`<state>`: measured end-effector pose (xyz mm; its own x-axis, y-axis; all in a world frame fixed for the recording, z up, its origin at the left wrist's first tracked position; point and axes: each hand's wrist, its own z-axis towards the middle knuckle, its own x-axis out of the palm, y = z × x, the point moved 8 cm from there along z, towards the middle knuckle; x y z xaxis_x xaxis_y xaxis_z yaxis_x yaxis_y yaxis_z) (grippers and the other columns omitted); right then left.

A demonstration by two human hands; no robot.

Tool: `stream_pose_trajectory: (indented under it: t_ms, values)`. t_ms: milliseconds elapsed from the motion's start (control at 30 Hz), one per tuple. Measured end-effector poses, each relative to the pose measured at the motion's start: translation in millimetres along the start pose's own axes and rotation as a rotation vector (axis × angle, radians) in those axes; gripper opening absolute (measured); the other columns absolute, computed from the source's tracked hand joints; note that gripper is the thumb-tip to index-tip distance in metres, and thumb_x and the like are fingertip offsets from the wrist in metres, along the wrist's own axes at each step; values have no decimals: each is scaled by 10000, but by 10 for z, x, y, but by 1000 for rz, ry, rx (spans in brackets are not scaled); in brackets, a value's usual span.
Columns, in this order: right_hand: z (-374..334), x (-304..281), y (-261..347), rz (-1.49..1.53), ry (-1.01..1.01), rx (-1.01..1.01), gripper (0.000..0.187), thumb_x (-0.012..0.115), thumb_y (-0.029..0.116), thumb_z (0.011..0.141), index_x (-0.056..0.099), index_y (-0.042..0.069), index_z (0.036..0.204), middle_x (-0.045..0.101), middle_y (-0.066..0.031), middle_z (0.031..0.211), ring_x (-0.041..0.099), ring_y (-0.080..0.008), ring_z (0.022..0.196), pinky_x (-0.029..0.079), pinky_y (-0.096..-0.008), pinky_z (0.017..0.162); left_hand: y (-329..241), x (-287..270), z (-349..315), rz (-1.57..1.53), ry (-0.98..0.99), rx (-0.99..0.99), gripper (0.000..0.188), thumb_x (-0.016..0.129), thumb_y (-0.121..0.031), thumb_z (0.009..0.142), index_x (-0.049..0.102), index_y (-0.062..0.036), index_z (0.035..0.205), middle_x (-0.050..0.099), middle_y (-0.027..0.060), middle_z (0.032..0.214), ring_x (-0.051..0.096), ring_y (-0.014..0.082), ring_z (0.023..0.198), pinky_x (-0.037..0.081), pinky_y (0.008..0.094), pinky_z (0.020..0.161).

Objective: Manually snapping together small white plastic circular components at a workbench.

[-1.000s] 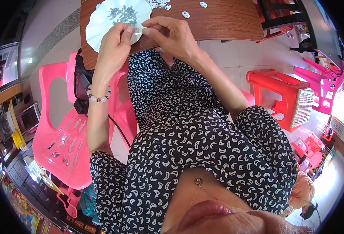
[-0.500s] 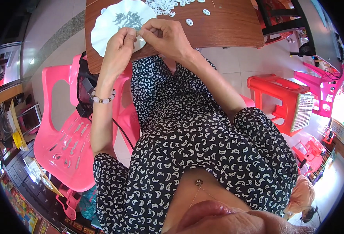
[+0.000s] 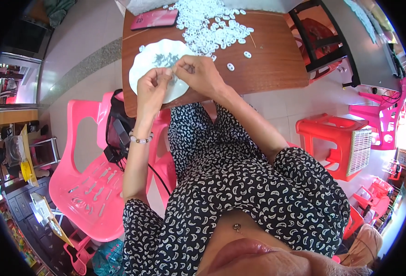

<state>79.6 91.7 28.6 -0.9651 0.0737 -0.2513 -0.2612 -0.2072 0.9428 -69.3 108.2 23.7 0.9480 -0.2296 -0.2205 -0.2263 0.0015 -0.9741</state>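
Observation:
My left hand [image 3: 151, 89] and my right hand [image 3: 199, 74] meet fingertip to fingertip over the near edge of a white scalloped plate [image 3: 142, 69] that holds a small heap of grey metal bits [image 3: 162, 59]. The fingers of both hands pinch something tiny between them; I cannot tell what it is. Behind the plate lies a wide scatter of small white plastic pieces [image 3: 207, 25] on the brown wooden table [image 3: 267, 64]. A bead bracelet [image 3: 141, 138] sits on my left wrist.
A pink phone [image 3: 154, 19] lies at the table's far left corner. A pink plastic chair [image 3: 90, 184] with a black bag [image 3: 118, 131] stands to my left. A red stool [image 3: 332, 138] and further pink and red chairs [image 3: 382, 119] stand to my right.
The view has tilted up, so the table, plate and white pieces show more fully. Both hands stay together over the plate's edge, still pinching.

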Motion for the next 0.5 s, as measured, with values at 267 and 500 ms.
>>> stream_pose_trajectory:
  t_ms: [267,500]
  values:
    - [20,35,1,-95,88,0,191,659,165,866,692,24,990,608,-56,656,501,-83,572,437,-256,554,58,-43,10,-23,1,-45,192,639,-164,926,666,26,938,667,9,809,544,32,683,424,186,614]
    - [15,62,61,-183,75,-97,182,648,177,875,681,12,943,670,-116,742,608,-143,644,491,-293,618,140,-84,13,16,-18,-30,229,608,-213,941,658,0,875,599,-36,712,462,21,617,366,192,558]
